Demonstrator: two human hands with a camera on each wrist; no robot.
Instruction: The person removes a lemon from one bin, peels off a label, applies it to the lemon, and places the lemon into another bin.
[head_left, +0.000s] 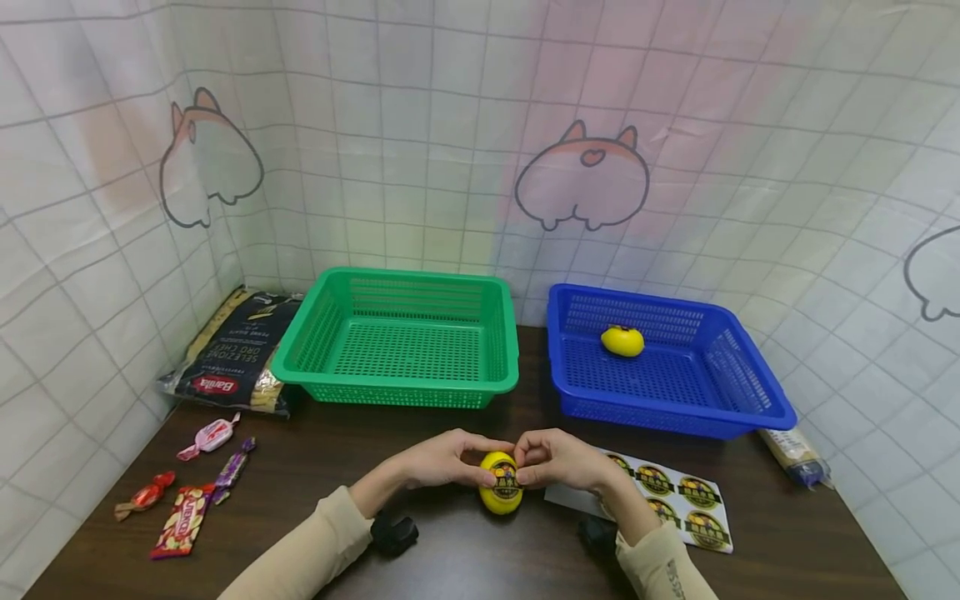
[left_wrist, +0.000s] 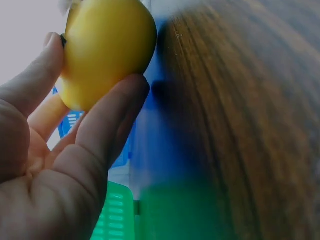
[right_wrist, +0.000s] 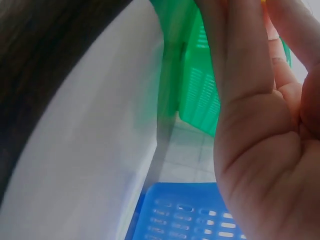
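Note:
A smooth yellow fruit [head_left: 500, 502] sits at the front middle of the table, a round black-and-gold sticker [head_left: 507, 481] on its upper face. My left hand [head_left: 447, 461] grips the fruit from the left, thumb at the sticker's edge and fingers behind. In the left wrist view, that left hand [left_wrist: 75, 135] holds the yellow fruit [left_wrist: 107, 50] between thumb and fingers. From the right, my right hand [head_left: 558, 460] has curled fingers, with thumb and index finger pinching at the sticker's right edge. The right wrist view shows the right hand [right_wrist: 260, 130], but its fingertips are cut off.
A white sticker sheet [head_left: 712, 512] lies partly under the right forearm. Behind are a green basket [head_left: 397, 387] and a blue basket [head_left: 675, 417] holding another yellow fruit [head_left: 622, 341]. Left are a pasta bag [head_left: 232, 354] and several wrapped candies [head_left: 183, 521]. A packet [head_left: 797, 457] lies right.

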